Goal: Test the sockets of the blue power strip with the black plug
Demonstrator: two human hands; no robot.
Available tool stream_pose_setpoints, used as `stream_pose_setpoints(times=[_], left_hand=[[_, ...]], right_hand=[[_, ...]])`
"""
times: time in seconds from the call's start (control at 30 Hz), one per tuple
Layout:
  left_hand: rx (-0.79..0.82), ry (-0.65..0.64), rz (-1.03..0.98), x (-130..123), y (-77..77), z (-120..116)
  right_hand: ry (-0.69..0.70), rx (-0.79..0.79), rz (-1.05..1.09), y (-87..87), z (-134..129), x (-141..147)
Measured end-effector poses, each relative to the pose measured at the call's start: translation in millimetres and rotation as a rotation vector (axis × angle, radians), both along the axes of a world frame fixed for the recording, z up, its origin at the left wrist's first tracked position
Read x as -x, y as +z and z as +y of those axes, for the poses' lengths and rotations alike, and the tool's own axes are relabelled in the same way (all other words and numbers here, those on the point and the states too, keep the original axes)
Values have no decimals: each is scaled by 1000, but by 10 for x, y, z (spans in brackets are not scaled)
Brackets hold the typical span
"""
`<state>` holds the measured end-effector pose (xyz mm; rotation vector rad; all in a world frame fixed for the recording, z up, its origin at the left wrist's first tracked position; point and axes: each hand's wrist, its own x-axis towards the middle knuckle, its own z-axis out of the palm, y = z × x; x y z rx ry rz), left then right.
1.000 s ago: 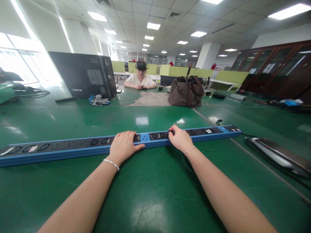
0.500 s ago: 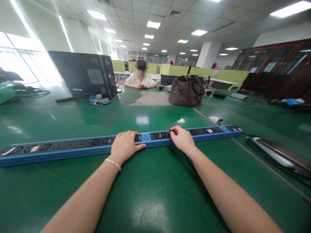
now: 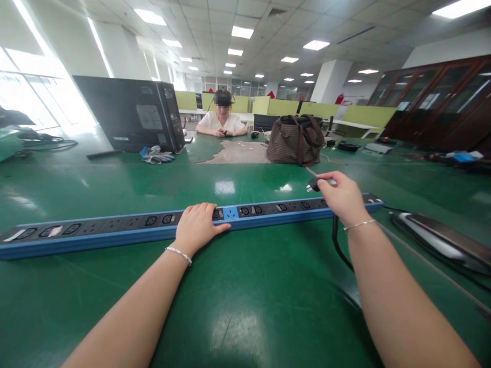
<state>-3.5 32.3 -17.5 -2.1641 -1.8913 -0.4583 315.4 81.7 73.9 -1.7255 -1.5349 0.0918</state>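
Note:
A long blue and black power strip (image 3: pixel 115 232) lies across the green table, with a row of sockets along its top. My left hand (image 3: pixel 197 227) rests over the strip's middle, fingers wrapped over it and thumb along the front edge beside a blue socket (image 3: pixel 230 213). Above the strip's right part, my right hand (image 3: pixel 341 197) pinches a black plug (image 3: pixel 313 185), its metal pins pointing left and clear of the sockets. From under that hand a black cable (image 3: pixel 337 245) hangs down and passes behind the right forearm.
On the table (image 3: pixel 238 306) stand a black computer case (image 3: pixel 130 115) at back left, gloves (image 3: pixel 156 155) beside it, and a brown bag (image 3: pixel 293 140). A long dark and silver device (image 3: pixel 441 240) lies right. A person (image 3: pixel 222 120) sits opposite.
My right hand has lifted off the strip and moved right with the plug, whose pins now show. The cable has come into view below it. My left hand has stayed in place.

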Motion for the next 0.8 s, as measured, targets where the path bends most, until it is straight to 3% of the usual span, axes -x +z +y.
stream_pose_setpoints(times=[0.23,0.6,0.8], left_hand=[[-5,-15,18,16,-12,13],[7,-22,-8,13,3,12],[9,-18,-13,11,3,9]], right_hand=[[89,79,-120,-196,128,-23],[-46,239,-360,-442,340,-480],[-62,275,-419,-492,347,-572]])
